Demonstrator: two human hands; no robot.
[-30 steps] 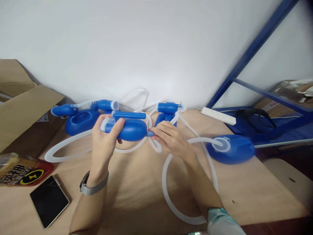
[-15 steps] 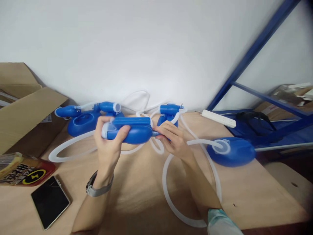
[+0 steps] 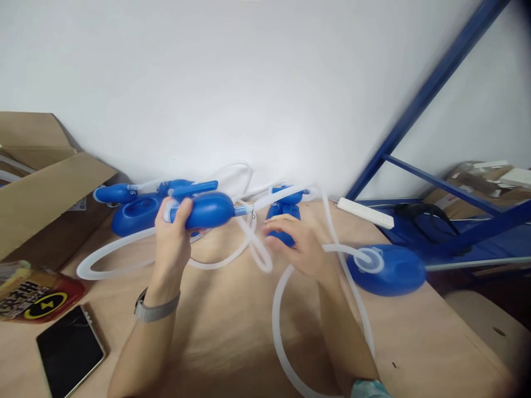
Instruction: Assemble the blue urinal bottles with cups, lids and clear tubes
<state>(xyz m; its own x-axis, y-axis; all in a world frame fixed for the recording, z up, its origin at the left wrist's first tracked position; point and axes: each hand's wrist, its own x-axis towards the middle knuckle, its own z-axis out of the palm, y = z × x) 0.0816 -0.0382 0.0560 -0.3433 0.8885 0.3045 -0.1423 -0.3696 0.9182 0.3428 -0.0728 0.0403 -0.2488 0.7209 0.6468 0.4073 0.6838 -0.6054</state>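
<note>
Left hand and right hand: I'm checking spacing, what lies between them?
In the head view: the blue bottle, gripped by the left hand, and white tubing, short of the right hand.

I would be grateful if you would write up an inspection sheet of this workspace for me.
Surface: wood-coloured table, with a small dark speck toward the right.
Job's things: blue bulb-shaped piece held up, a pale hose at its nozzle; blue container at right; more blue pieces toward the wall.
Clutter: phone, labelled bottle, open cardboard box, all at left.
Hands: left hand grips the bulb-shaped piece; right hand open, nothing seen in it.
Cables: white power strip; its cord is unclear.
Surroundings: white wall; blue metal frame at right.
</note>
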